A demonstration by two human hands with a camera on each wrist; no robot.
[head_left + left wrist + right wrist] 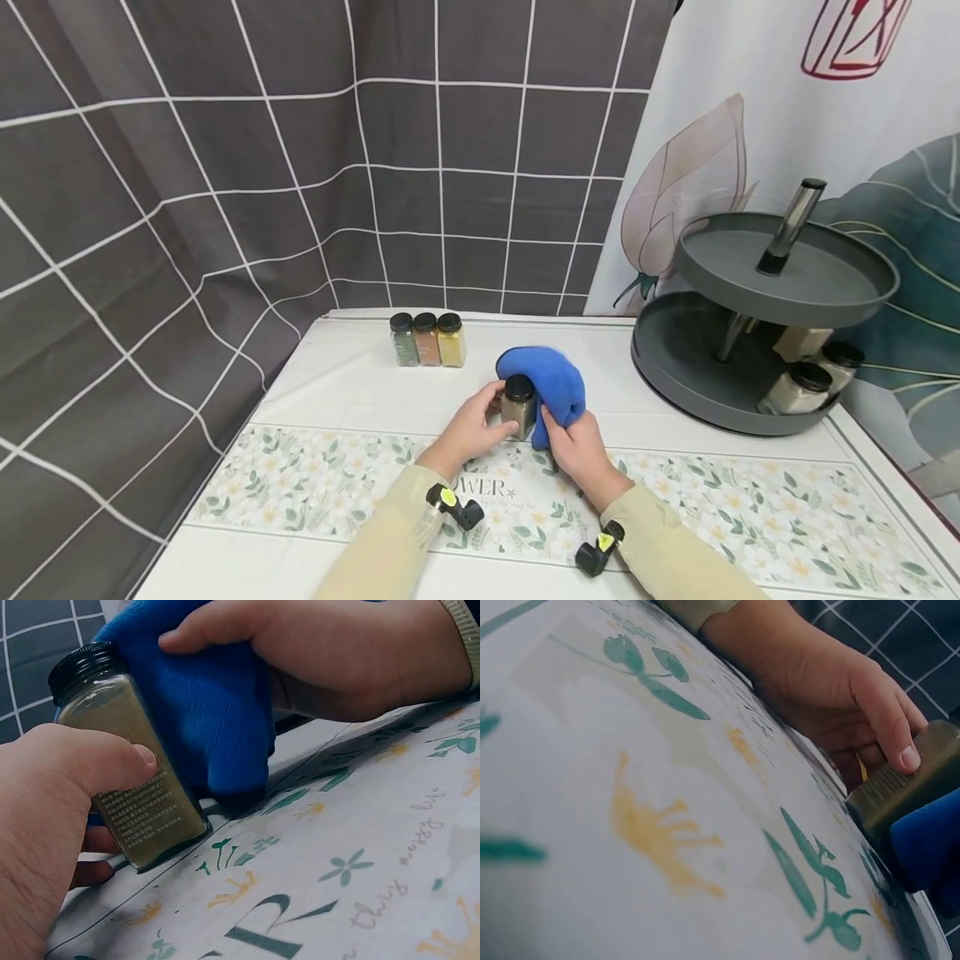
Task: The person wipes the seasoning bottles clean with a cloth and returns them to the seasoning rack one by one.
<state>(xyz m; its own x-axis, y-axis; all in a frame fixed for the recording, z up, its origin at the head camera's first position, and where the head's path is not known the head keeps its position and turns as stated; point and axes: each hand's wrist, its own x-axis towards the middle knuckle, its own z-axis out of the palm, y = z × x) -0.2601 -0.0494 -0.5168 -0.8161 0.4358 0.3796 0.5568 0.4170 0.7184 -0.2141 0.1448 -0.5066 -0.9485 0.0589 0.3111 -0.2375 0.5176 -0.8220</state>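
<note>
My left hand [474,427] grips a square glass spice jar [517,410] with a black lid, thumb across its printed label. The jar holds a brownish-green powder and leans a little in the left wrist view, its base close over the table. My right hand [577,446] holds a blue cloth [551,387], thumb on top, against the jar's right side. In the left wrist view the cloth [202,712] hangs behind the jar [135,765]. The right wrist view shows the left thumb on the jar [900,776] and the cloth's edge beside it.
Three black-lidded spice jars, green [403,342], orange-red [427,342] and yellow [451,342], stand in a row at the back. A grey two-tier round rack [787,267] stands at the right, with several jars [797,390] on its lower tier. A floral runner [330,475] crosses the white table.
</note>
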